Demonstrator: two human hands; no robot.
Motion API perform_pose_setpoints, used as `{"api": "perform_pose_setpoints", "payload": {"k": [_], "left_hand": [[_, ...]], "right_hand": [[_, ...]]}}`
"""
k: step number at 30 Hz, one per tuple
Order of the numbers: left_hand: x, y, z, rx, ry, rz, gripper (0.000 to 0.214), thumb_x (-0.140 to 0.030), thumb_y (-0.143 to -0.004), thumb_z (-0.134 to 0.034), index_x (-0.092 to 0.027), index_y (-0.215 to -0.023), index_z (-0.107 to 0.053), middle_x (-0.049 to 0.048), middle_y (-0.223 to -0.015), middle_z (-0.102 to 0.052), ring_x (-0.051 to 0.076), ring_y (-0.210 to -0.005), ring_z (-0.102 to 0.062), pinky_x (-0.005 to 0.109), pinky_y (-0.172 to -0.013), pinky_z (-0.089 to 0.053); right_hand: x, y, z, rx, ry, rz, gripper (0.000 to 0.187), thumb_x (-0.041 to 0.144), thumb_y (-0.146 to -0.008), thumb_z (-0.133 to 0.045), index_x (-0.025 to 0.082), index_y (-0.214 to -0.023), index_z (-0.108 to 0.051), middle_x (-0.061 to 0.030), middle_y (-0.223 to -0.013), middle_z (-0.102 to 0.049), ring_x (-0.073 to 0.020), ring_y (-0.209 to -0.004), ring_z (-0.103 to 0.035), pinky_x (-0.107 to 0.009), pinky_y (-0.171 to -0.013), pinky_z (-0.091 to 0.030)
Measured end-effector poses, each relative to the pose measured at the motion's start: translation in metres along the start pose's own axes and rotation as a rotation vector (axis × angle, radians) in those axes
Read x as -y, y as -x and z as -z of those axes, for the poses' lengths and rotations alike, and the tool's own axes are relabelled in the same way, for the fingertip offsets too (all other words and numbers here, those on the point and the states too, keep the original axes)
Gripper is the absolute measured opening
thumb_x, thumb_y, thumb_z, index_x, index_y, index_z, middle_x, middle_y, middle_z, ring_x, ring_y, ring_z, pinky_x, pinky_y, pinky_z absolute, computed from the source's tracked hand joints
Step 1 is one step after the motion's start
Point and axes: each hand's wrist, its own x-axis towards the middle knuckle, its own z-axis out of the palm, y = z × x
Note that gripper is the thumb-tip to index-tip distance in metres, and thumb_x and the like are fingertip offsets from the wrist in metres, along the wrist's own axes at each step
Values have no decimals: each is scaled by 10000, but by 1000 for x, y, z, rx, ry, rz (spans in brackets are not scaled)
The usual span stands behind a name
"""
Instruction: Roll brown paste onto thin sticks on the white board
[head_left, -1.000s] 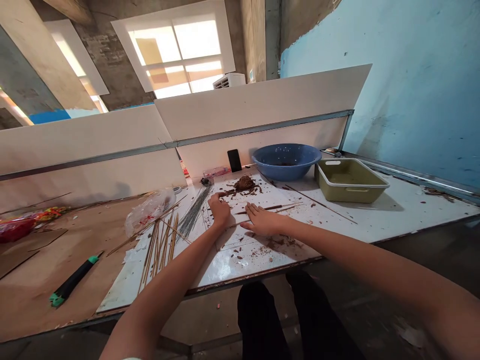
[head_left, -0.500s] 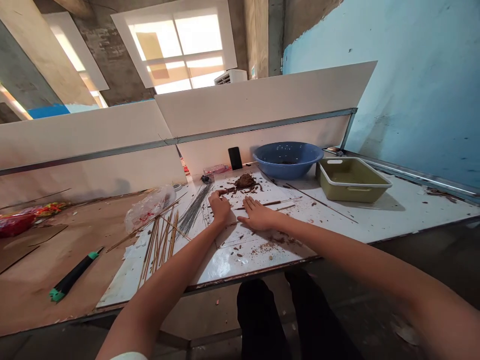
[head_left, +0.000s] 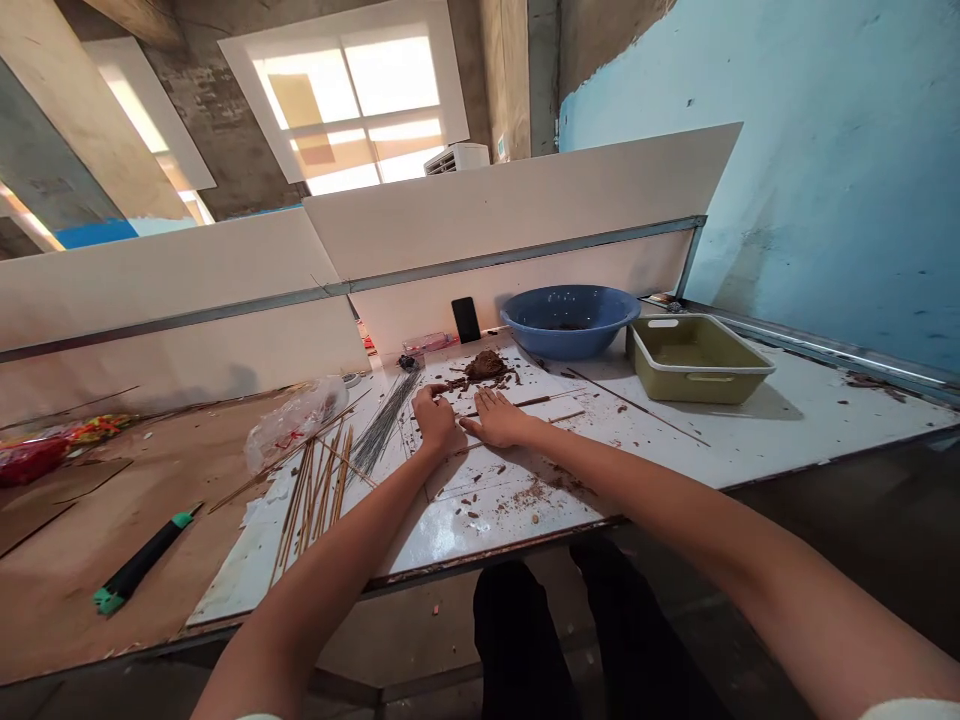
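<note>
My right hand [head_left: 496, 418] lies flat with its fingers stretched out. Under those fingers runs a thin stick [head_left: 536, 401] coated in dark brown paste, its bare tip pointing right. My left hand [head_left: 435, 418] has its fingers curled in, just left of the stick's near end; whether they grip that end is hidden. Beyond both hands sits a brown lump of clay-like paste [head_left: 486, 364] with crumbs around it. A second thin stick [head_left: 562, 417] lies closer to me, partly behind my right hand.
Left of my hands lie a bundle of thin grey wires [head_left: 384, 425], several brown sticks [head_left: 319, 490], a plastic bag [head_left: 292, 420] and a black-green tool [head_left: 142, 565]. At the back stand a phone [head_left: 465, 320], a blue basin [head_left: 570, 340] and a green tub [head_left: 701, 387].
My right hand has slid slightly forward and left, closer to my left hand, and the coated stick has shifted a little left. My left hand remains curled in nearly the same place.
</note>
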Motion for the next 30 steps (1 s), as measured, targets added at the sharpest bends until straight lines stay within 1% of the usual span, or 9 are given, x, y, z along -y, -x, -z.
{"api": "perform_pose_setpoints", "payload": {"k": [4, 7, 9, 16, 18, 22, 25, 27, 30], "left_hand": [[-1, 1, 0, 4, -4, -10, 287, -66, -828, -557, -246, -946, -748, 87, -1078, -804, 310, -1176, -703, 459, -1114, -539], [-2, 1, -1, 3, -4, -10, 290, -64, -820, -554, -245, -936, -748, 87, -1070, -800, 311, -1172, -706, 460, -1111, -542], [-3, 1, 0, 2, -5, -7, 295, -61, -822, -552, -244, -940, -751, 86, -1071, -801, 310, -1172, -707, 460, -1112, -541], [-3, 2, 1, 18, -23, -8, 295, -62, -834, -554, -246, -955, -751, 82, -1104, -806, 299, -1191, -700, 451, -1129, -532], [-3, 3, 1, 12, -22, -18, 296, -62, -833, -553, -247, -954, -749, 79, -1096, -806, 297, -1185, -701, 452, -1128, -534], [-2, 3, -1, 6, -15, -36, 289, -63, -832, -551, -245, -944, -746, 82, -1069, -807, 302, -1166, -710, 460, -1115, -546], [-1, 2, -2, 10, -8, -32, 292, -65, -826, -553, -251, -940, -747, 74, -1068, -809, 293, -1151, -719, 462, -1129, -546], [0, 2, -2, 11, -8, -27, 297, -65, -822, -551, -250, -944, -749, 72, -1070, -810, 288, -1150, -722, 458, -1132, -546], [0, 2, -1, 19, -18, -29, 299, -66, -830, -543, -248, -944, -752, 76, -1074, -811, 290, -1171, -718, 451, -1120, -549]], "right_hand": [[0, 47, -15, 74, -2, 93, 1174, 886, -1067, -224, -7, -1830, -216, -255, -1903, -128, -402, -1793, -99, -553, -1449, -139], [6, 71, -25, 62, -10, 98, 1139, 873, -1066, -262, 41, -1844, -221, -219, -1908, -130, -416, -1789, -117, -573, -1449, -143], [9, 67, -24, 51, -11, 53, 1160, 873, -1064, -232, 10, -1838, -198, -231, -1907, -115, -416, -1791, -98, -568, -1451, -128], [6, -4, 6, 27, -25, -45, 1260, 898, -1053, -119, -122, -1791, -167, -311, -1895, -101, -406, -1797, -50, -512, -1458, -56], [4, 2, 4, 19, -36, -9, 1242, 898, -1057, -163, -97, -1800, -185, -298, -1898, -116, -409, -1796, -59, -519, -1459, -66], [2, 50, -19, 27, -10, 124, 1140, 837, -1077, -282, -24, -1823, -224, -247, -1904, -137, -417, -1790, -104, -542, -1459, -123], [3, 70, -30, 15, 6, 159, 1097, 820, -1091, -251, 10, -1831, -243, -234, -1901, -168, -423, -1785, -142, -570, -1454, -159], [1, 59, -27, 17, 5, 136, 1071, 822, -1094, -249, 57, -1844, -244, -220, -1901, -203, -422, -1783, -154, -597, -1447, -176], [-2, 22, -10, 24, -23, 65, 1031, 793, -1106, -280, 82, -1850, -238, -218, -1894, -239, -425, -1783, -154, -631, -1435, -199]]}}
